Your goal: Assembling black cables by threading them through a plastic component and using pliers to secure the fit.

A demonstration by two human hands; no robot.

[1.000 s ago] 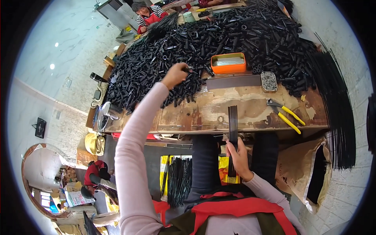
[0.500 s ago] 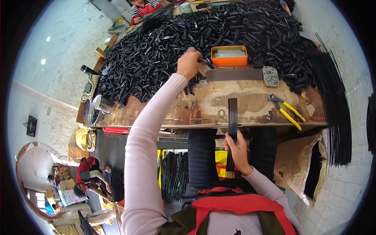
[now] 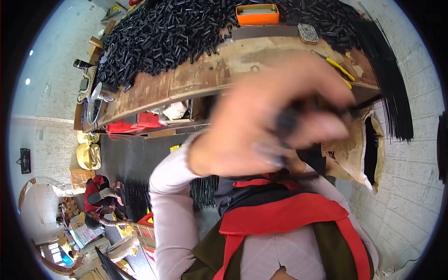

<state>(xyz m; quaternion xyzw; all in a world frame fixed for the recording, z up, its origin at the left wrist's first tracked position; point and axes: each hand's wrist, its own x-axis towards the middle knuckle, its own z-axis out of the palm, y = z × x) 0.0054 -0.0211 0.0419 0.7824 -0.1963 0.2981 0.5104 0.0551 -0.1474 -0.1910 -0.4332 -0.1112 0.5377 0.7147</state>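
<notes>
My left hand point(image 3: 252, 116) is raised very near the camera and smeared by motion. Its fingers curl around small black tubular pieces point(image 3: 287, 121), whose exact shape is blurred. Behind it, only a sliver of my right hand point(image 3: 296, 162) shows; its fingers are hidden, as is whatever they may hold. Both hands are in front of my body, on the near side of the wooden table point(image 3: 186, 79). A large heap of black tubular pieces point(image 3: 158, 42) covers the table's far part.
An orange tin point(image 3: 257, 15) sits by the heap, near a dark flat bar point(image 3: 264, 31) and a speckled block point(image 3: 308, 34). Yellow-handled pliers point(image 3: 340, 69) lie at the right. Long black rods point(image 3: 389, 88) hang off the right end, above an open sack point(image 3: 354, 149). Another person point(image 3: 100, 198) bends at lower left.
My left hand has come back from the heap with black pieces, up close to the camera. It now covers most of my right hand and the black rods that hand held. The view has tilted downward.
</notes>
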